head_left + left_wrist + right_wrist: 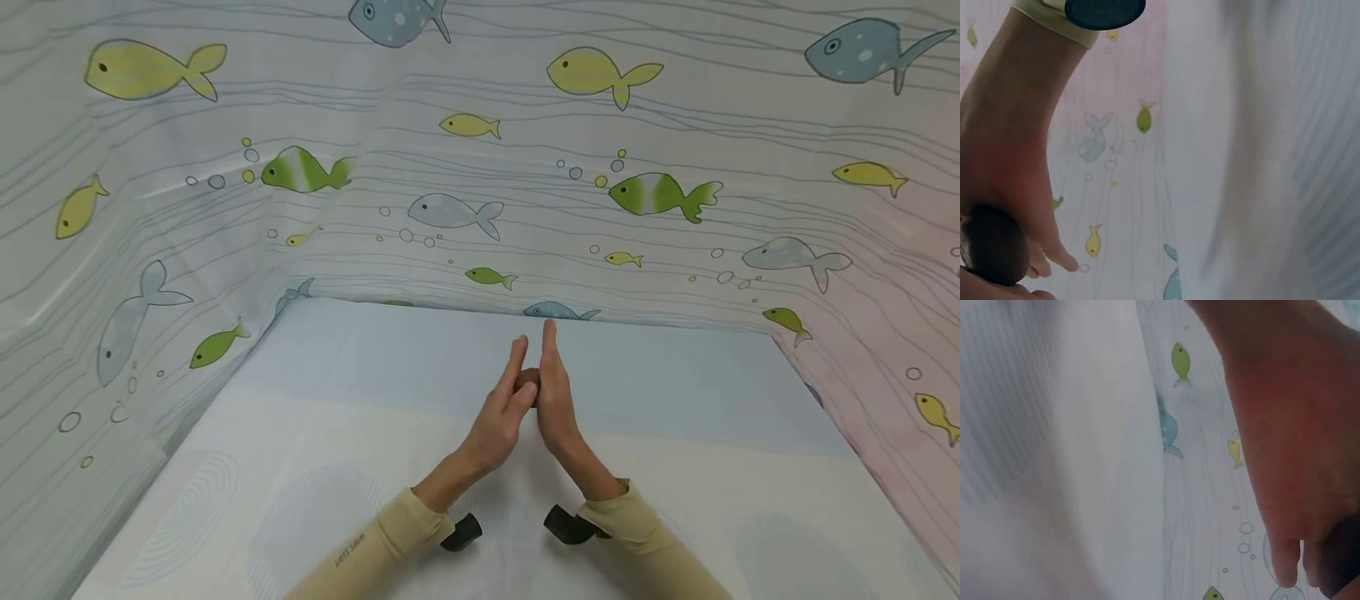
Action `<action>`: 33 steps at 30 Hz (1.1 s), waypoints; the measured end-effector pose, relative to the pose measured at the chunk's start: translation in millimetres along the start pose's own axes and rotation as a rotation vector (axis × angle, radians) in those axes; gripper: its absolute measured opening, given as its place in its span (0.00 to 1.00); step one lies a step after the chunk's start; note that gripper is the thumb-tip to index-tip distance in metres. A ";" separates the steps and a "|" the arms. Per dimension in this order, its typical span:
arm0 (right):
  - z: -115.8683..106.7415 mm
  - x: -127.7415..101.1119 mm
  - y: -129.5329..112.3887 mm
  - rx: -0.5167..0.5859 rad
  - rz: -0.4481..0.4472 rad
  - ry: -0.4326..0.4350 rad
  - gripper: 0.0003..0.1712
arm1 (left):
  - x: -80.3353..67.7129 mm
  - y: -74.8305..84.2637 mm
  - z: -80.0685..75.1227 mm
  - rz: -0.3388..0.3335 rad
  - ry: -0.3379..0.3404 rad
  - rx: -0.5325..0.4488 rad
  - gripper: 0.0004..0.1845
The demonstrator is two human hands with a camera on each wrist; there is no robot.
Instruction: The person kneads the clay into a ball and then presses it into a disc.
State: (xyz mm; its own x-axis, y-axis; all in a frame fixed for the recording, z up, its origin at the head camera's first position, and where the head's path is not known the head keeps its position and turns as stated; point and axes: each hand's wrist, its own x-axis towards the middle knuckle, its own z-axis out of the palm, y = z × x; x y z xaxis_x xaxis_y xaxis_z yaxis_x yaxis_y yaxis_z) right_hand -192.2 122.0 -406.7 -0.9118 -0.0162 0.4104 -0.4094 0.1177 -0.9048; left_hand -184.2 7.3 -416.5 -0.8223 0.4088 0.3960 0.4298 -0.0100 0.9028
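A dark brown rounded lump (529, 377) is caught between my two hands, partly hidden by them. My left hand (495, 425) presses it from the left with long, straight fingers, and its thumb lies across the front of the lump. On the other side, my right hand (557, 400) stands upright with straight fingers, its palm facing the left one. In the left wrist view the lump (994, 245) looks smooth and ball-like, while only a dark edge of the lump (1342, 556) shows at the right wrist view's lower right.
A pale cloth-covered table (675, 467) lies below the hands. Curtains (465, 175) printed with fish surround its back and sides. Dark wrist devices (573, 525) hang by both beige sleeves (390, 537).
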 end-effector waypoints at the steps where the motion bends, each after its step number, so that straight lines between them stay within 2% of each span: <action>1: -0.5 0.9 1.0 0.008 0.003 0.001 0.29 | -0.6 1.3 0.3 0.008 0.000 0.007 0.34; 8: -2.5 3.7 6.8 0.075 0.019 -0.047 0.31 | -2.2 6.7 3.1 0.049 0.021 0.063 0.33; 13: 0.2 1.4 7.3 0.126 0.085 -0.098 0.34 | -1.2 11.7 2.6 0.091 0.031 0.095 0.33; 17: 5.5 -5.9 8.1 0.177 0.109 -0.177 0.36 | 5.0 18.7 -1.7 0.174 0.060 0.145 0.33; 22: 10.9 -19.4 7.7 0.228 0.121 -0.219 0.43 | 17.0 27.8 -8.1 0.264 0.096 0.218 0.32; 27: 12.6 -26.9 3.6 0.261 0.103 -0.237 0.44 | 24.5 31.1 -12.3 0.262 0.119 0.194 0.32; 33: 12.3 -28.1 -5.1 0.238 0.070 -0.247 0.39 | 27.9 27.8 -15.5 0.192 0.113 0.132 0.32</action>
State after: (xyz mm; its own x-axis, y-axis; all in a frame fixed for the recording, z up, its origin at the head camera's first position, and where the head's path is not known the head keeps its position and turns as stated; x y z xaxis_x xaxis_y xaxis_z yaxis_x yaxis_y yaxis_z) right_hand -164.9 109.7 -415.0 -0.9066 -0.2591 0.3330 -0.3155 -0.1076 -0.9428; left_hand -200.9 4.3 -377.8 -0.7543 0.3063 0.5807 0.6209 0.0452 0.7826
